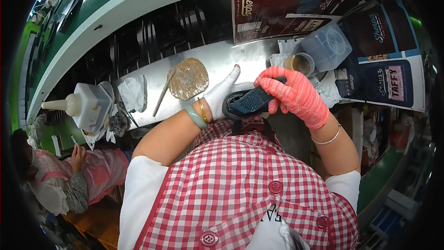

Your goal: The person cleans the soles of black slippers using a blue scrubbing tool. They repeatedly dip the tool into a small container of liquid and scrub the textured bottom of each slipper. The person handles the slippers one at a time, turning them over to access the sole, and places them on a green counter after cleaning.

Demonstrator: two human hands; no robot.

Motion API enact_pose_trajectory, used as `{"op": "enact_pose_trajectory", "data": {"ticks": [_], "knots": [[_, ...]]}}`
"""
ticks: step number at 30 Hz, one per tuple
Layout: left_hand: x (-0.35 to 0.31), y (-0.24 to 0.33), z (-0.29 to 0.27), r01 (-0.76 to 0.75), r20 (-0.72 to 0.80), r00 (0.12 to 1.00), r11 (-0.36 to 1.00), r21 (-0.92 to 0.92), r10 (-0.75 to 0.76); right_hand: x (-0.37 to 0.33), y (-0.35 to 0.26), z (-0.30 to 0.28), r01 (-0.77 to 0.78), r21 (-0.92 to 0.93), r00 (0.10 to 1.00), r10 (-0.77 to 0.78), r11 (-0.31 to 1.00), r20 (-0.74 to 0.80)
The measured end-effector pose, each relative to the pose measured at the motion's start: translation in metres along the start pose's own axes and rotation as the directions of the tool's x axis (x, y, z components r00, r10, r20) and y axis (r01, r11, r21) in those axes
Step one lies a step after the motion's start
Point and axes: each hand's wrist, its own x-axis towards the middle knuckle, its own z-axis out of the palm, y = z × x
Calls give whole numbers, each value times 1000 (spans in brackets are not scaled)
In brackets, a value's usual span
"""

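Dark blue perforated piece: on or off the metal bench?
Off the bench: right hand holds the perforated piece by one end.

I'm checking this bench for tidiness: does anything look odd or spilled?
The left hand is gloved in white but the right hand in red, an odd mismatch. The round brown disc looks blotchy, perhaps smeared with residue. No clear spill shows.

- Left grip (222, 94): gloved in thin, matt white cloth.
- Right grip (299, 94): gloved in coral-red knit, matt and slightly rough.
- Dark blue strip (252, 102) between the grips: matt, rubbery-looking, finely textured face.
- Surface (221, 56) beyond the left grip: smooth metal, glossy where light strikes.
- Brown disc (188, 79) left of the left grip: rough, with glossy patches.
- Bottle (91, 113) farther left of it: smooth, translucent plastic.
- Box-shaped container (327, 46) beyond the right grip: clear, glossy plastic.
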Motion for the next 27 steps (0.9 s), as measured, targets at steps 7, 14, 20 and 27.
{"op": "enact_pose_trajectory", "data": {"ticks": [7,14,20,27], "knots": [[5,6,-23,118,34,992,988,97,-122,11,-16,3,0,-35,996,3,999,90],[10,12,-39,79,96,990,966,248,-105,17,-20,3,-15,-80,993,25,997,118],[13,16,-40,218,95,965,947,234,-246,16,-4,-16,-46,-132,990,63,990,126],[9,20,-39,192,59,973,928,318,-221,0,25,-40,-27,-122,997,35,992,65]]}}
